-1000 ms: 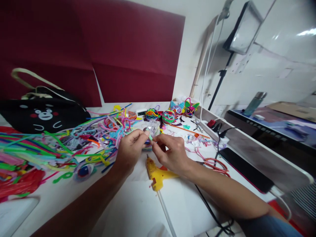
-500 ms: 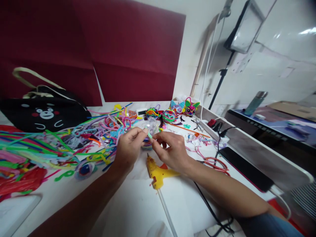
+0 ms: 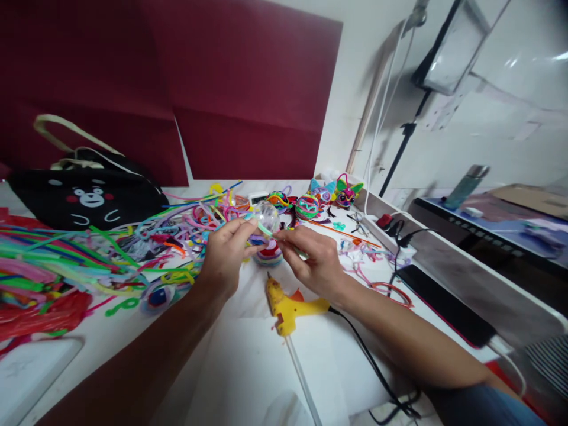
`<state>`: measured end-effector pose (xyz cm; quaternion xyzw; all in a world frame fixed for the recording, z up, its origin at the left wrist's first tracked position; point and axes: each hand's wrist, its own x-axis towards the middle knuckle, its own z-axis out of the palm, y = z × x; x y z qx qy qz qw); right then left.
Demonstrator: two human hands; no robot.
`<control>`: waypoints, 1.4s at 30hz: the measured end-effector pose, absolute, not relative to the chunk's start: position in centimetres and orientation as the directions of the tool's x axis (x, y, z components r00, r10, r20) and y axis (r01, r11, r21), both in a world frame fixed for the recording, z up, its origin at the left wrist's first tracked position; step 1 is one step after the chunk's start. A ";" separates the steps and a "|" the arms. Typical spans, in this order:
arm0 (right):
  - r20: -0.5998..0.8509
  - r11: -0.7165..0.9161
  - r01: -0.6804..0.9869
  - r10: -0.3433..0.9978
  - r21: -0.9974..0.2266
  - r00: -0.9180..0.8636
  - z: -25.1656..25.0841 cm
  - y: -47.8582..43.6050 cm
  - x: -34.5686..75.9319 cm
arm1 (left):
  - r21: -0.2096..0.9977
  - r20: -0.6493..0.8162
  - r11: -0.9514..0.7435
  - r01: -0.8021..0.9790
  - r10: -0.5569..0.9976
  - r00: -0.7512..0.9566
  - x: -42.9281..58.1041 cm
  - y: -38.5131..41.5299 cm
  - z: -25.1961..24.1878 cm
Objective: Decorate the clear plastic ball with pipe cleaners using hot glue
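Observation:
My left hand pinches one end of a short pale green pipe cleaner. The other end is between the fingertips of my right hand, so the piece stretches across the gap between them. Just behind it is a clear plastic ball. A ball wrapped in coloured strands sits below, partly covered by my fingers. Nearer to me, under my right wrist, a yellow hot glue gun lies on the white table with a clear glue stick in its back.
Pipe cleaners are heaped at left beside a black bag. Several decorated balls stand at the back. At right are a phone, a power strip and cables. The glue gun's black cord runs off the front edge.
My hands have drawn slightly apart, and more of the green pipe cleaner shows between them. The coloured ball below is more exposed. The whole view has shifted a little.

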<state>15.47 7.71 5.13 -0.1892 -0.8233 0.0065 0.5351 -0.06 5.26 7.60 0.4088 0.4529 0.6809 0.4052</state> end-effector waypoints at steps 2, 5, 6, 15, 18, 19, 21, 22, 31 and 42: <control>0.871 0.930 0.321 0.303 -0.181 -0.386 4.9 7.9 15.5 | 0.948 0.183 -0.255 -0.188 0.925 -0.333 -0.1 5.3 7.5; 0.866 0.929 0.339 0.288 -0.150 -0.408 4.8 7.9 15.6 | 0.949 0.164 -0.240 -0.204 0.929 -0.330 0.0 5.2 7.5; 0.867 0.929 0.341 0.284 -0.143 -0.410 4.8 7.9 15.6 | 0.950 0.154 -0.232 -0.211 0.931 -0.332 0.0 5.2 7.6; 0.839 0.924 0.370 0.277 -0.098 -0.468 4.9 8.1 15.7 | 0.953 0.097 -0.186 -0.241 0.936 -0.339 0.1 5.2 7.6; 0.828 0.919 0.381 0.287 -0.096 -0.482 4.7 8.2 15.8 | 0.952 0.088 -0.178 -0.247 0.938 -0.336 0.1 5.2 7.5; 0.828 0.920 0.382 0.282 -0.090 -0.484 4.6 8.3 15.8 | 0.952 0.087 -0.178 -0.249 0.938 -0.335 0.1 5.2 7.4; 0.838 0.922 0.381 0.259 -0.066 -0.481 4.6 8.4 15.8 | 0.950 0.088 -0.179 -0.254 0.939 -0.334 0.1 5.2 7.4; 0.844 0.924 0.379 0.241 -0.049 -0.479 4.6 8.5 15.8 | 0.950 0.086 -0.178 -0.258 0.940 -0.331 0.1 5.2 7.4; 0.819 0.890 0.447 0.187 0.092 -0.543 4.7 8.5 16.0 | 0.951 0.054 -0.148 -0.270 0.943 -0.328 0.4 4.9 7.6; 0.776 0.873 0.440 0.123 0.211 -0.618 4.6 9.0 16.4 | 0.940 0.018 -0.109 -0.324 0.962 -0.273 0.2 5.0 7.1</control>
